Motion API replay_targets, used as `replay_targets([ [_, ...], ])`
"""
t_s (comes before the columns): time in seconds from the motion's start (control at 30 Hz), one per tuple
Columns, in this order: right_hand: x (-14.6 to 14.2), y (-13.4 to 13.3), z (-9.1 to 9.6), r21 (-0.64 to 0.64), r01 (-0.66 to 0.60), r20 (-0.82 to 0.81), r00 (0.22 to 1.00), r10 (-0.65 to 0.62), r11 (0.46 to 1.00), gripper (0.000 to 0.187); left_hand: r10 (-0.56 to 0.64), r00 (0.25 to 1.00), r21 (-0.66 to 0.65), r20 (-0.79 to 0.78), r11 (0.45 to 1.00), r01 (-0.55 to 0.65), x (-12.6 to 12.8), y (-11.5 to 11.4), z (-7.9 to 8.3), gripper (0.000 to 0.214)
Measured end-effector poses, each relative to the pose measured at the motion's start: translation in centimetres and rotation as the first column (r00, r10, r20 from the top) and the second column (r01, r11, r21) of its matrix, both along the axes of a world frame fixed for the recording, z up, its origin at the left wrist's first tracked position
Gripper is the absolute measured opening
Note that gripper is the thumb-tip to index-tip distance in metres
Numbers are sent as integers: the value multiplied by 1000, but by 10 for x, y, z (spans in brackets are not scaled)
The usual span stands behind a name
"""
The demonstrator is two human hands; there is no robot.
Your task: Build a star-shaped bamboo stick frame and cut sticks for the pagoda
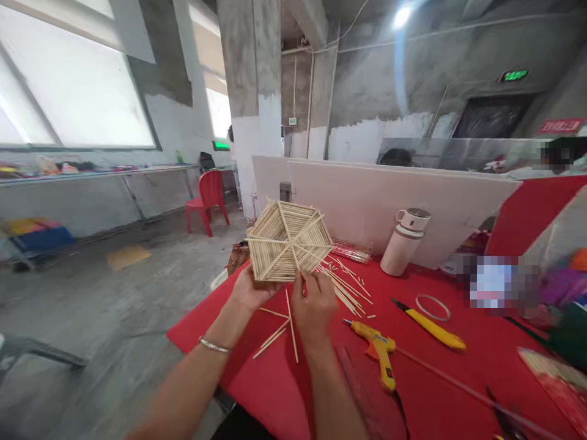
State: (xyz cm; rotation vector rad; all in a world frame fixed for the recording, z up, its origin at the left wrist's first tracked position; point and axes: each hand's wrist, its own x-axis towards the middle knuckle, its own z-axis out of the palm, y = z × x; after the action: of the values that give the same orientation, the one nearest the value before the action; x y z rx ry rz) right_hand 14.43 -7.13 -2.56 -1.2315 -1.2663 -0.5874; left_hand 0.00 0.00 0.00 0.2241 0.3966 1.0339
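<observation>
A many-sided piece built of thin wooden sticks (pixel 290 241), with spokes meeting at its middle, is held up above the red table. My left hand (pixel 254 290) grips its lower left edge from below, the wrist wearing a silver bangle. At the lower edge my right hand (pixel 316 299) is closed, thumb and fingers pinching the end of one spoke stick. Beneath the hands lie several loose sticks (pixel 292 327). More loose sticks (pixel 343 287) are spread to the right, behind my right hand.
On the red cloth (pixel 270 397) lie a yellow glue gun (pixel 376 348), a yellow utility knife (pixel 433 327) and a clear ring (pixel 433 307). A pale flask (pixel 401 244) stands before a white board (pixel 348 195). A red chair (pixel 208 198) is on the floor at left.
</observation>
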Motion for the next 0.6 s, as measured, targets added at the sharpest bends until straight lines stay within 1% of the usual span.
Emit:
replay_targets([
  [0.13,2,0,1,6,7,-2,1000,-7,1000,10,-14,1000,-5,23,1000,14,-2,2,-1,41],
  [0.23,1,-1,2,-3,-2,-7,1000,2,1000,10,-1,1000,-23,28,1000,1,-3,3,-3,42],
  [0.33,1,-1,2,-8,-8,-16,1000,8,1000,10,-18,999,-32,50,999,20,-3,3,-4,42],
  [0.43,0,-1,2,2,-4,-14,1000,4,1000,10,-16,998,-43,53,999,18,-2,2,-2,42],
  [0.6,0,-1,3,4,4,-14,1000,-4,1000,10,41,999,-77,-15,996,-42,2,-3,5,40],
])
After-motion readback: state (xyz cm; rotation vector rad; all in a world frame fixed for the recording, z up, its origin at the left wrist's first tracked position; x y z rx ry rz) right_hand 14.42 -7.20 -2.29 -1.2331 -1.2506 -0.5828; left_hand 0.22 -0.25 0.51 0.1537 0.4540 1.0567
